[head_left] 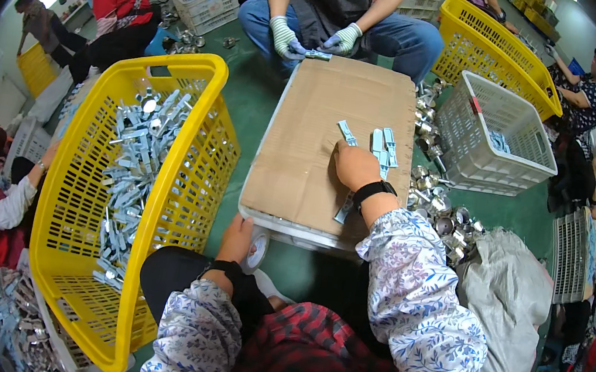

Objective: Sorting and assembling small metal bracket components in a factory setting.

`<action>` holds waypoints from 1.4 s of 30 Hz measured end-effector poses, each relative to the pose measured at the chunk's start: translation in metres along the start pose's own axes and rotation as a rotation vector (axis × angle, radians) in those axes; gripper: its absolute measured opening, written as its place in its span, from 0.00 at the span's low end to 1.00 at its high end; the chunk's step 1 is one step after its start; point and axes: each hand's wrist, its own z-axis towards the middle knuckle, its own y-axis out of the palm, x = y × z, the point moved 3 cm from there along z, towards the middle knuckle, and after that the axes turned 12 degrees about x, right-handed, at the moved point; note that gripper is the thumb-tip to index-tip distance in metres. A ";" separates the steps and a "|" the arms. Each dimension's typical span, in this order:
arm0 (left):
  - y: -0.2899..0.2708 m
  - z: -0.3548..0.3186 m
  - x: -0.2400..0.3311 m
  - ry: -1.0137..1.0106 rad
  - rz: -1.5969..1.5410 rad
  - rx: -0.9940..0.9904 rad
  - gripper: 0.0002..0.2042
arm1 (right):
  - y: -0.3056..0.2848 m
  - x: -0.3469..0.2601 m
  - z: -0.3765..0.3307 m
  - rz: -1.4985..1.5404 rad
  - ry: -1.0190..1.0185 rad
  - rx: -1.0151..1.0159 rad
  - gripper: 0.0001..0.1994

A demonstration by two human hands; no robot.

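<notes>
My right hand (pixel 357 168) lies over the brown cardboard (pixel 322 107), fingers closed at the lower end of a slim light-blue piece (pixel 347 132). Just right of it rest several light-blue pieces (pixel 385 146) close together. Another light-blue piece (pixel 344 208) shows partly below my wrist. My left hand (pixel 235 239) is closed by the near left corner of the cardboard, its fingers partly hidden. Against it shows a round silver-rimmed thing (pixel 255 250); whether my fingers grip it is hard to make out. The cardboard sits on a whitish crate (pixel 292 230).
At left stands a yellow basket (pixel 217 72) of light-blue and metal parts. Metal parts (pixel 450 219) pile at right beside a grey sack (pixel 505 286) and white crate (pixel 492 176). Opposite, a gloved person's hands (pixel 286 38) hold a blue piece. Behind is another yellow basket (pixel 501 44).
</notes>
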 end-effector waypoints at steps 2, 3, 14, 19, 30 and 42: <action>0.002 -0.004 0.007 -0.047 -0.003 -0.028 0.15 | -0.004 0.007 0.003 0.055 0.002 0.092 0.07; 0.000 -0.005 0.011 -0.040 0.005 -0.014 0.15 | -0.013 0.007 0.004 0.108 -0.010 0.219 0.08; -0.005 0.007 0.008 -0.022 0.018 0.010 0.18 | -0.060 -0.015 -0.051 0.431 0.036 -1.038 0.16; -0.004 0.003 0.020 -0.027 0.021 -0.018 0.17 | -0.041 0.019 -0.027 0.277 -0.239 -0.529 0.15; -0.007 0.004 0.017 -0.025 0.018 0.022 0.16 | -0.052 0.083 0.007 0.318 0.177 0.360 0.12; -0.003 0.005 0.016 0.006 0.002 -0.021 0.17 | 0.023 0.090 0.010 0.759 0.494 0.176 0.16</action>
